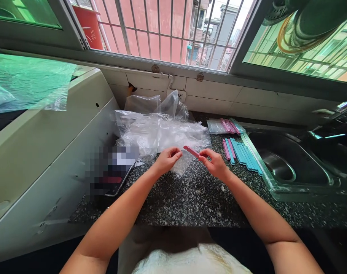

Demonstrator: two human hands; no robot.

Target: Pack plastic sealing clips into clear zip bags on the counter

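My right hand (215, 163) pinches one end of a pink bag sealing clip (191, 151), a slim strip whose rounded far end points left. Close to that end is my left hand (168, 159), its thumb and fingertips pressed together on what looks like the edge of a small clear plastic bag (181, 164). The bag hangs below the fingers, over the speckled counter (187, 201). To the right, teal clips (244, 154) lie side by side with a few pink clips (226, 149). Behind them, more pink clips (230, 126) rest on a clear packet (215, 126).
A heap of clear plastic bags (162, 131) covers the counter's back. On the left stand a tablet-like device (124, 171), partly blurred, and a pale appliance side (62, 152). A metal sink (299, 156) is at right. Behind are tiles and a barred window (167, 30).
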